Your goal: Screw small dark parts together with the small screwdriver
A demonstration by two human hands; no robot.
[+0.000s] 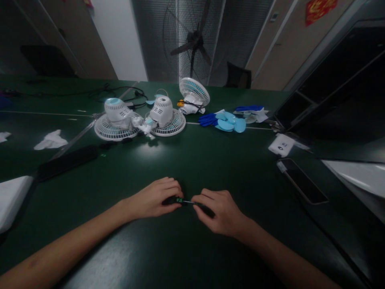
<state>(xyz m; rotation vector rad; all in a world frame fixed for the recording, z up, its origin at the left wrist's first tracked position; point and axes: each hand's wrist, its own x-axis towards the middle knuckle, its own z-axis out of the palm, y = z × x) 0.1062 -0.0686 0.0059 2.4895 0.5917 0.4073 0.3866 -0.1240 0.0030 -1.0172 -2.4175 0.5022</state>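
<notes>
"One small black part (169, 200) with a green end (179, 200) sits pinched in the left hand (162, 197), over a green tabletop (222, 160); the right hand (221, 210), just apart, is closed around a black-handled, screwdriver-like tool (207, 210), its thin metal shaft reaching toward that end."

"How might they handle?"

"Both probably light and stiff, the green end likely fragile; safest held by the part's black body and the tool's handle."

"And beyond?"

"A white plastic fan (193, 91) with a ribbed round grille, and smooth, petal-shaped pale-blue fan blades (228, 123)."

Lower centre: left hand (165, 197) holds dark-and-green part (179, 200); right hand (221, 210), black-handled tool (207, 210). Upper centre: white fans (163, 109).
</notes>
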